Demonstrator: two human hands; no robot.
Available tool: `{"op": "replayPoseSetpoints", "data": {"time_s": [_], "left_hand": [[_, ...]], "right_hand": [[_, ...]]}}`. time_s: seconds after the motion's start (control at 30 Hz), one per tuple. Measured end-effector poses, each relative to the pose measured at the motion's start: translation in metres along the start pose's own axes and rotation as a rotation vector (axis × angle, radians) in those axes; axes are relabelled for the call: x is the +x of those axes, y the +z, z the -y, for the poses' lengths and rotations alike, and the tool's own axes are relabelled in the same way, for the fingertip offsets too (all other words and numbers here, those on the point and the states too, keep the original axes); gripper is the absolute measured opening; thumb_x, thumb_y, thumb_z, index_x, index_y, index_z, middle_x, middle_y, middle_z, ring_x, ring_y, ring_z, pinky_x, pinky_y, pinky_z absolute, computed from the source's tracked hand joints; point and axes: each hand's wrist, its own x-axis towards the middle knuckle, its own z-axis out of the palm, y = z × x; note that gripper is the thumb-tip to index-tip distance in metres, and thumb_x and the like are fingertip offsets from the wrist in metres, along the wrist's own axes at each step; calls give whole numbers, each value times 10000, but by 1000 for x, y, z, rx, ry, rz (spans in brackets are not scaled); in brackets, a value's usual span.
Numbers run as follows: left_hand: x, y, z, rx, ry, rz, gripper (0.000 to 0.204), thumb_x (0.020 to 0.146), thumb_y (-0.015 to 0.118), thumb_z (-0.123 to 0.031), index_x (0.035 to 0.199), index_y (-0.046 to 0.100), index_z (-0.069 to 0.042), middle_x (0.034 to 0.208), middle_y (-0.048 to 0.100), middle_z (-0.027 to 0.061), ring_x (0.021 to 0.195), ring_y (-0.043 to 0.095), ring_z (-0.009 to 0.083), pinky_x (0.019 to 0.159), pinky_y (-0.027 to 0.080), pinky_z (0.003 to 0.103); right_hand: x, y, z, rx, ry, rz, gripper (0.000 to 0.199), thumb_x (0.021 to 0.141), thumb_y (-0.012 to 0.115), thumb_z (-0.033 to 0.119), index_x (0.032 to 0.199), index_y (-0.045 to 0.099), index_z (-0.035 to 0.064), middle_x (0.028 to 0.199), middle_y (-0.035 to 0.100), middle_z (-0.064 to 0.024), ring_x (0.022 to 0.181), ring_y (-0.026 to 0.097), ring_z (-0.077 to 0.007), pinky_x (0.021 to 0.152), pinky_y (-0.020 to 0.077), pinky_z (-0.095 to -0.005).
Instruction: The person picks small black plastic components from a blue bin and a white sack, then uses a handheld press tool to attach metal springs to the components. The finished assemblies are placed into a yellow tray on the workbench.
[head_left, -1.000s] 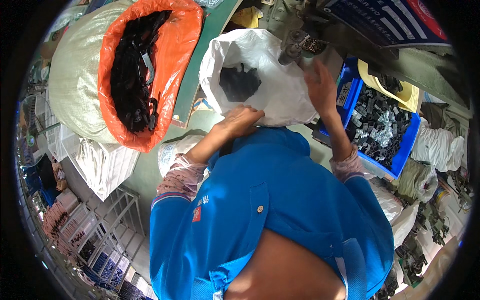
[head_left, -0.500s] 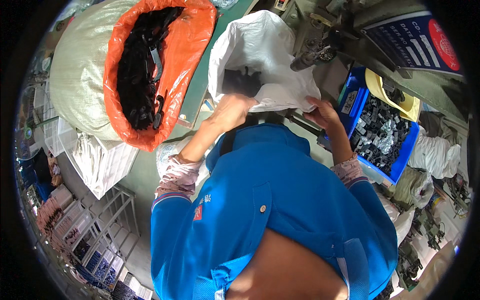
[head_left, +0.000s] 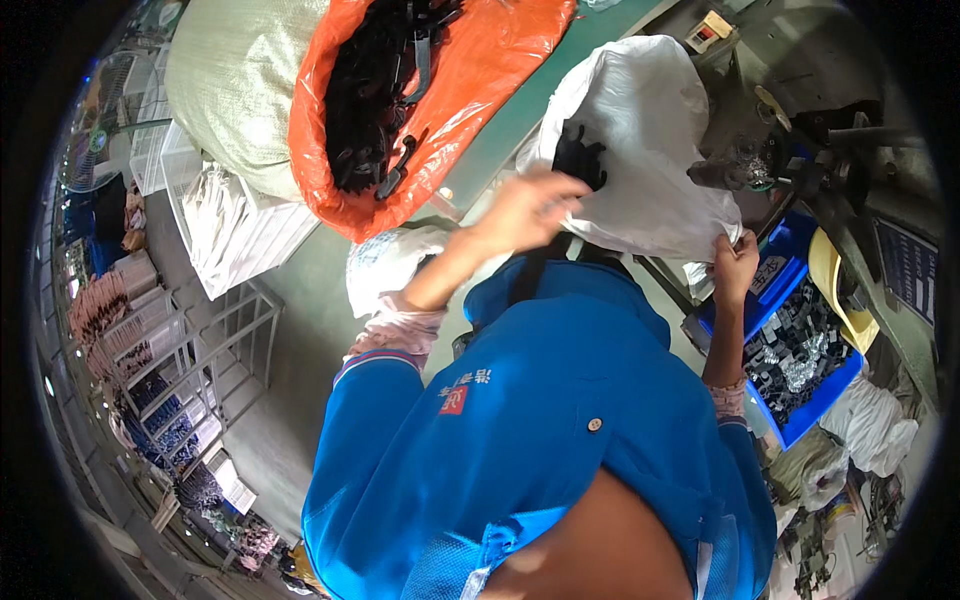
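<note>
An orange plastic sack of black parts lies at twelve o'clock, leaning on a pale woven sack. A blue bin of dark pieces sits at three o'clock. Wire racks stand at nine o'clock.

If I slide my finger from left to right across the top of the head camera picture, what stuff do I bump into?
Grey-green woven sack → orange bag of black parts → left hand → white bag → right hand → blue bin → yellow scoop.
</note>
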Motion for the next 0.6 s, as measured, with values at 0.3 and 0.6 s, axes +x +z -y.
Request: {"op": "replayPoseSetpoints", "data": {"time_s": [0.3,0.6], "left_hand": [[-40,-121,153,890,-750,-183,400,840,669,-275,1219,602,-168,966,689,185,899,662,371,772,517,473],[18,-59,-80,-273,107,-409,45,877,608,64,909,607,32,901,695,158,762,686,187,721,587,307]], "right_hand": [[-16,-20,-16,36,36,-136,472,890,684,391,1130,549,7,696,617,-71,554,584,-139,529,477,-289],[-105,-30,55,566,-270,-39,458,889,691,206,1282,550,16,1139,627,-154,987,626,-217,852,541,-333]]}}
